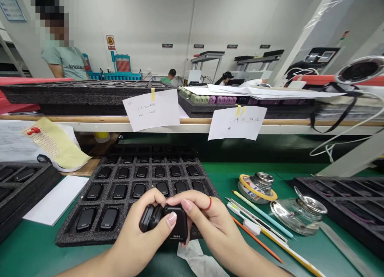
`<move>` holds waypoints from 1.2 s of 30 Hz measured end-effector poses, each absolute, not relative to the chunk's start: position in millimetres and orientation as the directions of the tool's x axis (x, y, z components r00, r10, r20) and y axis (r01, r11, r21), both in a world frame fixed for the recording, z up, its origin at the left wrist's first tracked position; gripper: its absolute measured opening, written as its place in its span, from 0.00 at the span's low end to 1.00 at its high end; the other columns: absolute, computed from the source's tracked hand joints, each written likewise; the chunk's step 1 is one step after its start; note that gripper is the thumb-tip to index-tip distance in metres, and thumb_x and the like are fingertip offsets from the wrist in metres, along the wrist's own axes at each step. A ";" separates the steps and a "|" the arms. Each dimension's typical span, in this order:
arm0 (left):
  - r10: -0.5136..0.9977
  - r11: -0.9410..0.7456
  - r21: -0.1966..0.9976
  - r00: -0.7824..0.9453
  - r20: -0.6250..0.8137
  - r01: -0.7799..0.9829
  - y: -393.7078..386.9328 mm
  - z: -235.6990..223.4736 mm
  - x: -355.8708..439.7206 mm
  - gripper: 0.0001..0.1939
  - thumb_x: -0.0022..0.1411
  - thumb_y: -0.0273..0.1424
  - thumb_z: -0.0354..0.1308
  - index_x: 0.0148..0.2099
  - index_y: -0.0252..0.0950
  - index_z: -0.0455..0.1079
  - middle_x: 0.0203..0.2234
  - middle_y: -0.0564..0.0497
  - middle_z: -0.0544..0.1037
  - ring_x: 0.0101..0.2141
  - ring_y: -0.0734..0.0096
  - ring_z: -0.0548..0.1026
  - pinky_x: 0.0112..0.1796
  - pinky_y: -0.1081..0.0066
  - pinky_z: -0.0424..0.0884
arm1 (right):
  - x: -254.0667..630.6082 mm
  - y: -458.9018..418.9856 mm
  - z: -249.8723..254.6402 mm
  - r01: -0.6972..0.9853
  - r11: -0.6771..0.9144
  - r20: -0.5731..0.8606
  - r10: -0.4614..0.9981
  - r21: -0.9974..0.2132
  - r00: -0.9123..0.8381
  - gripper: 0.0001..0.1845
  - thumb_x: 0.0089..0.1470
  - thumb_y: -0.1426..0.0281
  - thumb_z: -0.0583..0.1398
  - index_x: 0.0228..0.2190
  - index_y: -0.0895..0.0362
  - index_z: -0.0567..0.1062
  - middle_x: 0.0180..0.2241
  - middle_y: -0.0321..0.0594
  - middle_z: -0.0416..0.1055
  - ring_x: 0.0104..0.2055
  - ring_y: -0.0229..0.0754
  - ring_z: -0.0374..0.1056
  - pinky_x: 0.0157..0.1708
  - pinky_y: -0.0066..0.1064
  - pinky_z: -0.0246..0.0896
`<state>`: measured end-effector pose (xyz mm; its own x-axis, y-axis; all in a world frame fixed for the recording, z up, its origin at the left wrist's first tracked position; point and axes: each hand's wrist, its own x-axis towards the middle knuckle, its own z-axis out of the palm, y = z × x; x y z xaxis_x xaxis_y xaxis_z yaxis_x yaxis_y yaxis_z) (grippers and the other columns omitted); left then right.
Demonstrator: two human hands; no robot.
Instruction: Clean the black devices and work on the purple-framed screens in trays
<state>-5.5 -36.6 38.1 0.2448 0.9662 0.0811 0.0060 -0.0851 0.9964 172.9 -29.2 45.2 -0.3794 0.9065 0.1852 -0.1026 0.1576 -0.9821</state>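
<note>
One black watch-like device (179, 224), with four small contacts (177, 236) along its lower edge, is held at the lower centre of the frame. The left hand (138, 237) curls around dark rounded pieces (147, 218), their exact form obscured by overlap, while its thumb presses the device's face; the right hand (214, 225) grips the upper right corner. The device appears light, stiff and smooth, hence liable to slip or scratch, and is best held by its side edges. Similar black units (109, 219) occupy a foam tray (87, 241) at the centre left.
</note>
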 end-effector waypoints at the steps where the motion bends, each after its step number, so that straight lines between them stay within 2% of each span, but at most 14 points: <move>1: 0.968 -0.094 0.995 0.236 0.086 0.021 -36.4 39.1 -5.6 0.17 0.61 0.46 0.64 0.35 0.40 0.65 0.22 0.57 0.64 0.23 0.74 0.63 0.26 0.75 0.63 | 173.5 -29.2 46.3 -0.078 0.171 0.188 0.908 -0.982 -0.373 0.18 0.67 0.57 0.55 0.43 0.55 0.79 0.27 0.35 0.74 0.24 0.33 0.71 0.26 0.24 0.71; 3: 0.974 -0.132 0.988 0.196 0.113 0.083 -35.6 42.3 -5.8 0.16 0.61 0.45 0.63 0.34 0.40 0.65 0.23 0.57 0.64 0.23 0.74 0.62 0.26 0.74 0.63 | 174.7 -30.0 49.5 -0.024 0.242 0.231 0.888 -0.970 -0.398 0.15 0.63 0.60 0.60 0.48 0.54 0.77 0.28 0.34 0.75 0.28 0.36 0.74 0.31 0.26 0.73; 7: 0.976 -0.192 0.966 0.132 0.170 0.172 -33.1 47.4 -4.2 0.13 0.59 0.40 0.64 0.32 0.39 0.66 0.26 0.54 0.68 0.29 0.69 0.67 0.32 0.73 0.66 | 174.4 -31.5 52.5 0.136 0.451 0.356 0.827 -0.882 -0.435 0.34 0.48 0.72 0.72 0.56 0.49 0.72 0.39 0.36 0.78 0.34 0.37 0.74 0.36 0.28 0.73; 10: 0.978 -0.185 0.970 0.128 0.166 0.157 -29.4 46.9 -2.5 0.12 0.57 0.38 0.66 0.31 0.38 0.67 0.27 0.54 0.70 0.31 0.68 0.69 0.35 0.73 0.67 | 175.9 -27.5 50.8 0.277 0.566 0.422 0.793 -0.777 -0.439 0.35 0.44 0.73 0.74 0.54 0.50 0.74 0.39 0.37 0.78 0.35 0.39 0.73 0.36 0.29 0.72; 14: 0.987 -0.020 0.998 0.157 0.031 -0.067 -20.5 49.4 -4.8 0.16 0.58 0.43 0.67 0.34 0.38 0.67 0.20 0.58 0.66 0.21 0.77 0.61 0.22 0.78 0.58 | 187.0 -9.4 46.6 0.399 0.594 0.507 0.804 -0.698 -0.310 0.30 0.48 0.73 0.70 0.53 0.53 0.74 0.38 0.39 0.76 0.32 0.39 0.73 0.35 0.30 0.72; 16: 0.992 0.077 0.970 0.120 -0.050 -0.230 -15.4 54.1 -7.6 0.16 0.57 0.41 0.69 0.38 0.39 0.67 0.19 0.60 0.65 0.20 0.80 0.58 0.21 0.80 0.55 | 192.1 3.0 41.6 0.484 0.589 0.546 0.801 -0.647 -0.245 0.27 0.49 0.70 0.69 0.52 0.53 0.76 0.39 0.41 0.75 0.35 0.41 0.73 0.35 0.32 0.73; 18: 0.992 0.130 0.921 0.056 -0.117 -0.368 -11.2 58.6 -10.7 0.17 0.55 0.37 0.71 0.41 0.38 0.69 0.23 0.58 0.71 0.22 0.80 0.62 0.22 0.81 0.57 | 192.9 13.6 33.4 0.575 0.575 0.531 0.804 -0.582 -0.266 0.24 0.49 0.68 0.69 0.50 0.54 0.77 0.42 0.43 0.74 0.41 0.45 0.74 0.40 0.36 0.73; 20: 0.983 0.177 0.873 0.035 -0.181 -0.455 -8.7 60.4 -13.5 0.15 0.58 0.38 0.69 0.42 0.36 0.70 0.29 0.53 0.76 0.21 0.82 0.63 0.22 0.81 0.59 | 189.6 20.2 23.1 0.653 0.552 0.440 0.827 -0.518 -0.350 0.26 0.49 0.67 0.70 0.50 0.56 0.77 0.42 0.44 0.74 0.45 0.48 0.73 0.46 0.42 0.72; 23: 0.966 0.257 0.832 0.132 -0.221 -0.492 -8.9 57.9 -15.7 0.15 0.66 0.43 0.59 0.40 0.34 0.72 0.28 0.52 0.77 0.14 0.87 0.54 0.17 0.81 0.51 | 183.6 22.8 11.0 0.733 0.518 0.259 0.855 -0.442 -0.449 0.28 0.49 0.69 0.71 0.52 0.59 0.77 0.45 0.49 0.76 0.50 0.55 0.72 0.52 0.51 0.69; 26: 0.944 0.320 0.819 0.236 -0.231 -0.477 -12.8 54.6 -14.0 0.15 0.66 0.41 0.60 0.41 0.32 0.74 0.27 0.51 0.76 0.15 0.88 0.55 0.17 0.81 0.49 | 184.7 19.2 12.1 0.707 0.524 0.211 0.848 -0.474 -0.486 0.28 0.54 0.72 0.68 0.56 0.61 0.73 0.52 0.52 0.74 0.56 0.56 0.69 0.57 0.52 0.66; 30: 0.893 0.431 0.727 0.369 -0.258 -0.535 -20.0 52.9 -6.6 0.21 0.63 0.47 0.61 0.43 0.31 0.76 0.29 0.47 0.77 0.18 0.83 0.62 0.19 0.81 0.50 | 190.3 2.8 34.0 0.550 0.610 0.455 0.792 -0.571 -0.407 0.18 0.67 0.71 0.54 0.56 0.54 0.70 0.53 0.47 0.74 0.56 0.48 0.70 0.56 0.46 0.67; 32: 0.848 0.513 0.651 0.449 -0.283 -0.560 -23.9 51.5 -2.6 0.22 0.61 0.48 0.62 0.40 0.30 0.77 0.29 0.46 0.77 0.18 0.82 0.63 0.18 0.80 0.51 | 189.2 -9.2 45.7 0.446 0.695 0.558 0.718 -0.563 -0.415 0.16 0.66 0.65 0.57 0.54 0.52 0.69 0.51 0.46 0.75 0.53 0.47 0.72 0.53 0.41 0.70; 35: 0.799 0.592 0.585 0.500 -0.334 -0.554 -29.9 48.3 1.7 0.23 0.58 0.47 0.66 0.36 0.28 0.77 0.30 0.44 0.77 0.18 0.82 0.64 0.19 0.79 0.54 | 183.3 -24.3 54.4 0.354 0.798 0.636 0.603 -0.488 -0.482 0.28 0.56 0.62 0.68 0.55 0.51 0.66 0.51 0.47 0.74 0.55 0.49 0.71 0.55 0.41 0.69; 36: 0.795 0.600 0.571 0.497 -0.347 -0.561 -31.5 47.4 2.4 0.23 0.57 0.47 0.67 0.36 0.28 0.77 0.29 0.44 0.77 0.18 0.82 0.65 0.19 0.80 0.55 | 181.3 -27.4 54.9 0.350 0.813 0.653 0.583 -0.466 -0.484 0.29 0.54 0.63 0.69 0.54 0.51 0.66 0.51 0.47 0.75 0.55 0.50 0.71 0.55 0.42 0.68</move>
<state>2.4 -31.5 47.4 0.4972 0.7953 -0.3467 -0.5610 0.5996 0.5708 181.3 -27.4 54.9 -0.4843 0.5828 0.6525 0.3500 0.8126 -0.4660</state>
